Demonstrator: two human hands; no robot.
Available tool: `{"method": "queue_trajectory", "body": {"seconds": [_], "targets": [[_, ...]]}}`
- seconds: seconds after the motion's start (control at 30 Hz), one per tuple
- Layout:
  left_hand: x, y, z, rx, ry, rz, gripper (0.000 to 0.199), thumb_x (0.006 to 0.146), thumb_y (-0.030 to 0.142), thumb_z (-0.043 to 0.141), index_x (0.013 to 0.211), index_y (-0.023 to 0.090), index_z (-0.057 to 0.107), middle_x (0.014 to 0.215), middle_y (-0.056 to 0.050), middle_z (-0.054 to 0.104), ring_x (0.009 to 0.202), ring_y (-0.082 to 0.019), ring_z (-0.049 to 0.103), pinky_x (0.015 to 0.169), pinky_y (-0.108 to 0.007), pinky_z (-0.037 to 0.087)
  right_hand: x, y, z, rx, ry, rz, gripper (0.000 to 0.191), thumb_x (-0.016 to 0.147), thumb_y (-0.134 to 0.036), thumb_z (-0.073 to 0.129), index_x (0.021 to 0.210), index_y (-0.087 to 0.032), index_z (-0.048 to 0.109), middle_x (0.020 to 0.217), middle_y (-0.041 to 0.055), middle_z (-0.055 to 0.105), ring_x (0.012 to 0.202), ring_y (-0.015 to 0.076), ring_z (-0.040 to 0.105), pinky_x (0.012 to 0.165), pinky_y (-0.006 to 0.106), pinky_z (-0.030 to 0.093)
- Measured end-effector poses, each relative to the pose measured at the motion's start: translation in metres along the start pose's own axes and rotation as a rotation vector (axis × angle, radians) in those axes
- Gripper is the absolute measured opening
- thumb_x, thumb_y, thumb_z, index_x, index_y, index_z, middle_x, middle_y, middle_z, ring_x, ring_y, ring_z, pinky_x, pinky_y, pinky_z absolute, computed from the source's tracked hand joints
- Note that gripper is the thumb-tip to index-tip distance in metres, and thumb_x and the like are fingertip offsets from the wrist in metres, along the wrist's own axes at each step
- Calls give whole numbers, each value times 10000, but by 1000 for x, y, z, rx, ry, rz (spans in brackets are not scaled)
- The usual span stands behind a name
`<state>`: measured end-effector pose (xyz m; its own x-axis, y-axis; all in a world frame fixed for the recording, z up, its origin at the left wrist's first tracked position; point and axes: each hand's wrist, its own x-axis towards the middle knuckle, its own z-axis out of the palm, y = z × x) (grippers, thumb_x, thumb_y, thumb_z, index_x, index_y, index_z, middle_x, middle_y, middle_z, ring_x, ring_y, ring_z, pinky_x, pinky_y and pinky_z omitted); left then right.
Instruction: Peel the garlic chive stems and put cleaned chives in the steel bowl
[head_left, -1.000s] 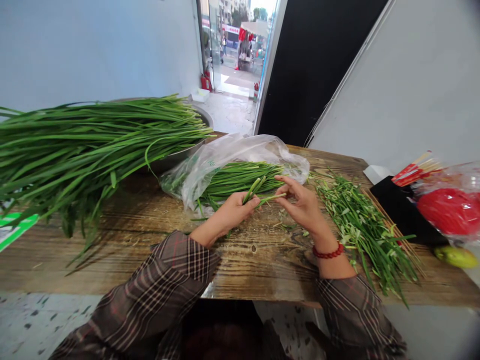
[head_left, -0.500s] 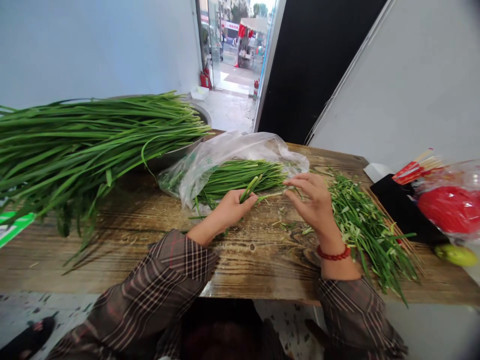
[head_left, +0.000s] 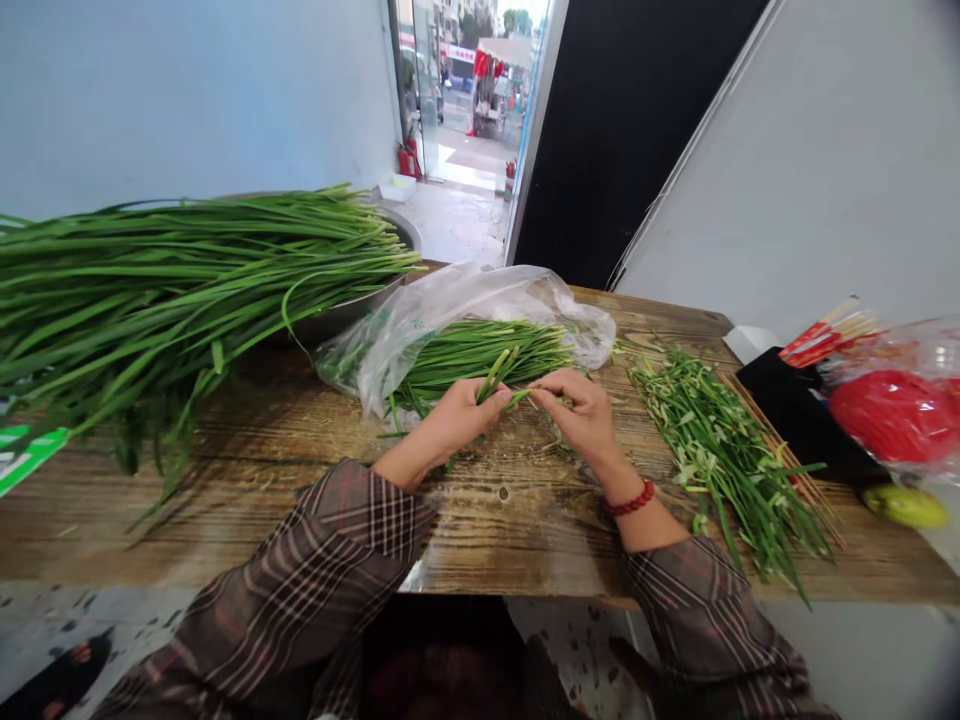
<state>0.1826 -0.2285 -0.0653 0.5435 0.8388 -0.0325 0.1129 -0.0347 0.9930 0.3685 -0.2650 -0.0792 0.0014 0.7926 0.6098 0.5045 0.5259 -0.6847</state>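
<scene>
A few green garlic chives point(head_left: 498, 372) stick up out of my left hand point(head_left: 459, 418), which is closed around them. My right hand point(head_left: 576, 410), with a red bead bracelet on its wrist, pinches the end of a chive stalk just right of the left hand. Behind both hands, a bunch of chives point(head_left: 472, 352) lies in an opened clear plastic bag point(head_left: 517, 285). On the right lies a loose heap of chive scraps and leaves point(head_left: 720, 430). Small trimmings are scattered on the wood near my hands.
A large pile of long chives point(head_left: 195, 260) fills a metal basin point(head_left: 409, 235) at the left. To the right stand a black box point(head_left: 802, 415) with wrapped chopsticks, a red plastic-wrapped bundle point(head_left: 892, 415) and a yellow-green item point(head_left: 907, 506). The wooden table point(head_left: 300, 530) has its near edge before me.
My right hand has moved left, from beyond the stalk's end to right beside my left hand, and its fingers have closed on a stalk. The left hand has stayed about where it was.
</scene>
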Motion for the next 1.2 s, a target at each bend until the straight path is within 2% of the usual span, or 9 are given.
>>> {"method": "queue_trajectory", "body": {"seconds": [0.27,0.43,0.53,0.7,0.77,0.9,1.0,1.13,1.2], "targets": [[-1,1,3,-84,-19,-44,436,737,580,634,737,168,493,530,84,324,464,-53,247,452,-193,192,-8,5,21,387,151,386,138,798,-348,677,806,-213,705,806,12,674,760,145,586,743,284,467],[0,0,1,-32,-4,-54,384,758,534,608,712,170,494,532,81,317,480,-59,245,463,-193,213,-2,16,7,392,296,462,272,803,-463,643,767,-194,628,718,-6,582,661,119,510,655,245,440],[1,-2,-1,-32,0,-46,391,750,543,613,715,175,486,538,81,318,483,-62,253,468,-194,220,5,23,-20,202,412,379,322,846,-492,575,725,-194,587,688,-12,543,630,119,484,637,249,421],[2,-3,-1,-11,25,-51,391,773,549,594,743,178,476,552,80,319,487,-64,260,472,-193,225,5,36,-78,-535,510,205,305,859,-412,570,643,-197,557,649,13,528,685,179,510,754,347,432],[1,-2,-1,4,41,-42,397,780,560,581,753,176,485,550,77,330,486,-67,274,474,-196,230,4,41,-91,-760,478,181,195,813,-373,628,866,-187,647,894,91,633,899,257,568,884,439,423],[1,-2,0,72,59,11,360,789,524,570,744,170,527,544,62,367,513,-81,316,493,-203,274,5,37,-82,-744,408,56,478,808,-392,658,1240,-203,580,1304,161,558,1226,322,496,1031,526,366],[2,-3,0,130,80,43,318,788,471,561,707,165,542,567,48,398,550,-93,344,520,-209,306,6,21,-55,-510,337,-109,265,887,-348,586,1126,-247,642,1178,102,650,1153,265,570,1034,486,401],[4,-5,0,169,74,75,319,787,463,559,708,155,575,624,33,458,593,-102,380,546,-213,324,1,3,-19,-326,-65,-173,182,868,-319,638,1034,-260,681,1015,78,701,982,240,620,895,418,477],[4,-6,0,173,54,72,326,798,471,556,721,155,582,617,36,457,589,-103,382,548,-213,328,-1,0,-8,-257,-169,-143,114,881,-313,622,935,-247,698,884,63,701,852,216,618,808,383,482]]}}
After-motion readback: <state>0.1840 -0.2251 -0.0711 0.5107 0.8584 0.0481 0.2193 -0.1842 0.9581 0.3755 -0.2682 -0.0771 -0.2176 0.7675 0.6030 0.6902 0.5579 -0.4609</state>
